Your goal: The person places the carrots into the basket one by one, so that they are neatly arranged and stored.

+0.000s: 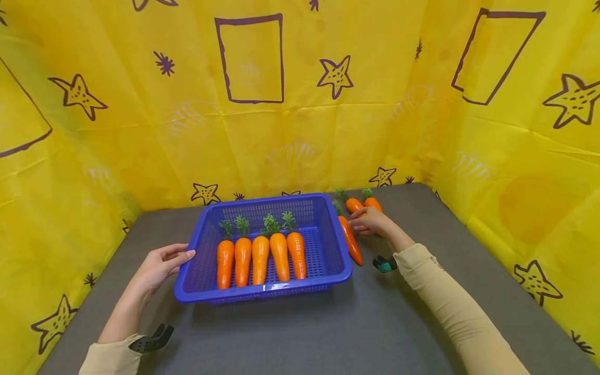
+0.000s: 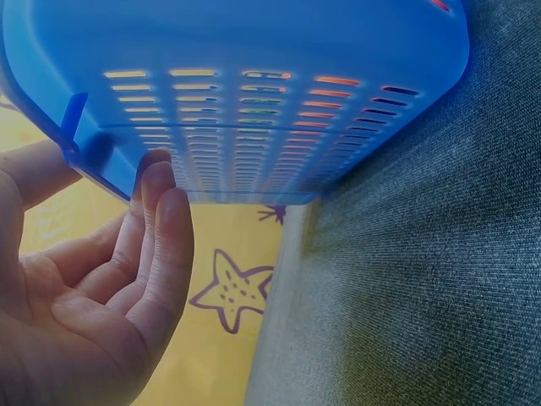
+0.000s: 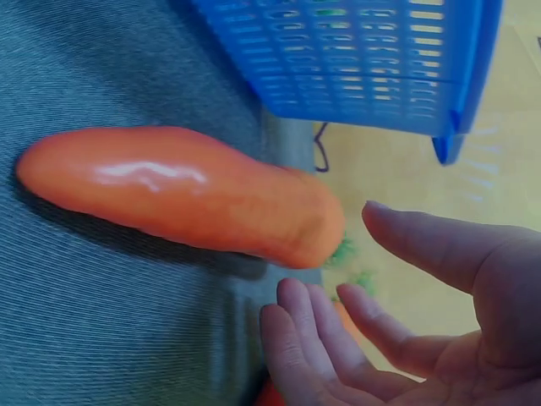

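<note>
A blue plastic basket (image 1: 225, 295) stands on the table, with several orange carrots (image 1: 260, 260) lying side by side inside, their green tops toward the back. At the basket's left side, my left hand (image 1: 157, 267) grips the rim, thumb over it and fingers against the slotted outer wall (image 2: 254, 110). Just right of the basket, another carrot (image 3: 182, 194) lies on the table. My right hand (image 1: 369, 221) is over its leafy end. In the right wrist view its thumb and fingers are spread apart around that end, with a gap to the carrot.
Two further carrots, one (image 1: 354, 205) beside the other (image 1: 373, 205), lie behind the right hand, partly hidden by it. A dark grey cloth (image 1: 290, 333) covers the table. Yellow curtains (image 1: 300, 130) with drawn stars enclose its back and sides.
</note>
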Available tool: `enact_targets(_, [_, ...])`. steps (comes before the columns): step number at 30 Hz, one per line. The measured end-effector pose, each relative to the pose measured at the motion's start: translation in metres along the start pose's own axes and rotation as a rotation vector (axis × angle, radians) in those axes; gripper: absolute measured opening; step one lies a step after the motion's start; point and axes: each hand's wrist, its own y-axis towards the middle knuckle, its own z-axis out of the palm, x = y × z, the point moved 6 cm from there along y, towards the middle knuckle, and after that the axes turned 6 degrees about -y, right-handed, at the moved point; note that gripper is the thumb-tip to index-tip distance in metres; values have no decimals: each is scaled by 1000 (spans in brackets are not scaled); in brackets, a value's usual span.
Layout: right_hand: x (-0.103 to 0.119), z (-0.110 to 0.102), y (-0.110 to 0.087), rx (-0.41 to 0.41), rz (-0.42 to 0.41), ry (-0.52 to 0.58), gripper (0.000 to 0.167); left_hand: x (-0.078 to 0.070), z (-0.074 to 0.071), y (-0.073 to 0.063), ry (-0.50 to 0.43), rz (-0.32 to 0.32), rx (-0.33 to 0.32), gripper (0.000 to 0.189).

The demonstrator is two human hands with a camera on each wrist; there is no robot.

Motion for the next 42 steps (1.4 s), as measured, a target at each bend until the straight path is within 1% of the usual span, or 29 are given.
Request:
enact_targets(3, [-3, 3, -1, -6, -7, -19, 53, -1, 0, 0, 4, 4, 5, 68])
enact_targets(8, [-7, 10, 1, -1, -19, -22, 57, -2, 0, 1, -4, 13, 2, 67])
enact_targets(10, [-9, 12, 2, -1, -12, -14, 58, -1, 0, 1, -3, 14, 2, 67])
enact_targets(14, [-9, 16, 3, -20, -3, -36, 59, -1, 0, 0, 5, 10, 7, 68])
enact_targets(19, [-8, 19, 5, -38, -5, -70, 58, -1, 1, -1, 9, 6, 11, 68])
enact_targets(24, [-6, 20, 6, -40, 15, -63, 56, -1, 0, -1, 10, 6, 7, 68])
enact_targets(27, [-5, 21, 5, -35, 25, -49, 53, -1, 0, 0, 12, 8, 8, 68])
enact_targets(29, [-5, 21, 5, -34, 30, -46, 47, -1, 0, 1, 13, 9, 10, 68])
enact_targets(34, [-5, 22, 5, -27, 47, -40, 19, 0, 0, 2, 12, 7, 12, 68])
enact_targets(38, [-5, 22, 7, -15, 66, -46, 20, 2, 0, 2, 12, -6, 14, 69])
enact_targets(42, [-7, 21, 7, 8, 71, -60, 17, 4, 0, 2, 19, -21, 13, 70])
